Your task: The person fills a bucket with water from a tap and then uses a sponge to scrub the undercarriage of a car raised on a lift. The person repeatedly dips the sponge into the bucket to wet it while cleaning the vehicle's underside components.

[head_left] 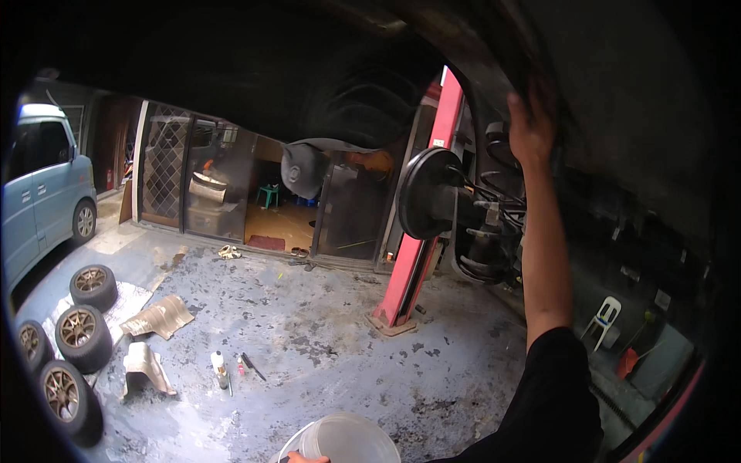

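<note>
Overhead is the dark underside of a raised vehicle. My right arm reaches up to it, and my right hand lies against the dark surface near the wheel well, thumb apart and fingers stretched upward. Shadow blurs the fingertips. Beside that forearm are a wheel hub with a round brake disc and a coil spring. At the lower edge my left hand, mostly cut off, grips the rim of a translucent plastic bucket. The bucket's contents cannot be made out.
A red lift post stands behind the hub. Several removed wheels and bent metal shields lie at left. Bottles stand on the worn floor. A light blue van is far left, a white chair right.
</note>
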`<state>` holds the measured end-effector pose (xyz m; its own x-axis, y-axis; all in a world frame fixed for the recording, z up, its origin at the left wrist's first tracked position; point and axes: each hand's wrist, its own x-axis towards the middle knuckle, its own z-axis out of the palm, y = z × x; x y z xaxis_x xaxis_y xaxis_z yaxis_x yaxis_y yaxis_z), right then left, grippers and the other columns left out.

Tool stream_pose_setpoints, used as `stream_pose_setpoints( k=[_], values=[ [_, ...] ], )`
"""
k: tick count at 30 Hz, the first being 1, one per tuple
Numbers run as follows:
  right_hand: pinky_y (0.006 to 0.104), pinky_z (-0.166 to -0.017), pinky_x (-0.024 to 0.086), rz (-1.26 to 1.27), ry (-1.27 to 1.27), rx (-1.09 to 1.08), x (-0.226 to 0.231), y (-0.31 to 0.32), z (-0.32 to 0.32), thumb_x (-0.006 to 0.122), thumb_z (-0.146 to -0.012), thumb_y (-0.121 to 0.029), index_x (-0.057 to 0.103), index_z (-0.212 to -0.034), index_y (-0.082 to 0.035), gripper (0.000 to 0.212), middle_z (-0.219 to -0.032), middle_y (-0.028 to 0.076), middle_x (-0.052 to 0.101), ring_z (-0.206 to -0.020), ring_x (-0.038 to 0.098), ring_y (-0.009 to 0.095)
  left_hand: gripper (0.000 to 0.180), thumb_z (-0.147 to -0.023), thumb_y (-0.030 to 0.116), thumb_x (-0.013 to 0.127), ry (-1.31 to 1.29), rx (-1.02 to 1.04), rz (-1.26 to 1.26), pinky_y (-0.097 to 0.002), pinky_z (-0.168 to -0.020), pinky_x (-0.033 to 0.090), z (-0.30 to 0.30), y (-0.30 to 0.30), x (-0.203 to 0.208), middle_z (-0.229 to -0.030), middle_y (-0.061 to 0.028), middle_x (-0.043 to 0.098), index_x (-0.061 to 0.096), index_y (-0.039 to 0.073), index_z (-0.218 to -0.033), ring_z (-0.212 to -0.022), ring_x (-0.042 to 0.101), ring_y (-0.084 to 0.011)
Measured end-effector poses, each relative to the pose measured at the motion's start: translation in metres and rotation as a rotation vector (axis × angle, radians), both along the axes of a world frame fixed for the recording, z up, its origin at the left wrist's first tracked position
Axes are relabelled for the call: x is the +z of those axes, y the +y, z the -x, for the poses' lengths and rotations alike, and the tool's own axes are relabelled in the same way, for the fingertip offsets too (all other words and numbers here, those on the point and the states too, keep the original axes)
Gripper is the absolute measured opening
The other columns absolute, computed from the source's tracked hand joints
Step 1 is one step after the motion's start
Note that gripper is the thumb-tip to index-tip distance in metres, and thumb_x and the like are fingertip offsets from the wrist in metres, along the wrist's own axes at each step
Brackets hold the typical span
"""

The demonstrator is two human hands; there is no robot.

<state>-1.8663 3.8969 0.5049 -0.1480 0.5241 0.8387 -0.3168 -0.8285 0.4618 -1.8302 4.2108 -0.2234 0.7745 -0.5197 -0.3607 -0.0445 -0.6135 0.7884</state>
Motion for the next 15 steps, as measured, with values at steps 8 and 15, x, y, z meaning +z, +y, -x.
stream_pose_setpoints(
  k=[8,15],
  values=[
    [0.04,-0.108,0.032,0.115,0.054,0.206,-0.001,0.066,-0.019,0.059,-0.082,-0.059,0.051,-0.127,0.006,0.079,-0.134,0.025,0.046,-0.127,0.04,0.038,0.056,-0.07,0.053,0.067,0.029,0.032,-0.023,-0.0408,-0.068,0.052,-0.003,0.001,0.006,-0.076,-0.0199,0.066,0.067,-0.001,-0.086,-0.073,0.066,-0.0302],
    [0.0381,-0.102,0.036,-0.06,-0.107,0.065,-0.007,0.029,-0.019,0.066,-0.085,-0.038,0.06,-0.118,0.003,0.053,-0.121,0.023,0.056,-0.118,0.048,0.033,0.061,-0.068,0.051,0.071,0.026,0.042,-0.017,-0.0402,-0.071,0.053,-0.003,0.0,0.003,-0.083,-0.0221,0.066,0.065,-0.004,-0.094,-0.078,0.067,-0.0309]
  ],
)
